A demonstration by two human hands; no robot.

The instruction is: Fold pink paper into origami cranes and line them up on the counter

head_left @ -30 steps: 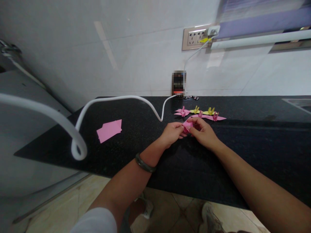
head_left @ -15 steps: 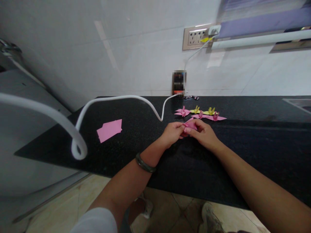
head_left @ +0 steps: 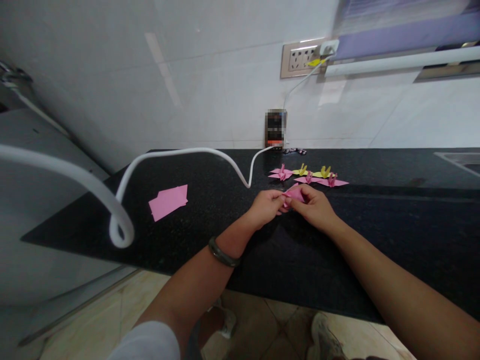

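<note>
- The paper (head_left: 296,194), pink and folded, is held between both hands just right of the frame's centre, above the counter (head_left: 213,200).
- The left hand (head_left: 267,206) is closed, thumb and fingers pinching the paper's left end.
- The right hand (head_left: 314,204) curls round its right side, thumb and fingers closed on it; the fingers hide part of the folds.
- Five birds stand just beyond the hands, right of centre: three pink birds (head_left: 281,173) and two yellow birds (head_left: 324,172), which look finished.
- The held piece seems part-folded, with no spread wings showing; its exact stage cannot be told.
- Flat pink sheets (head_left: 168,202) lie overlapping at centre left, apparently unfolded.
</note>
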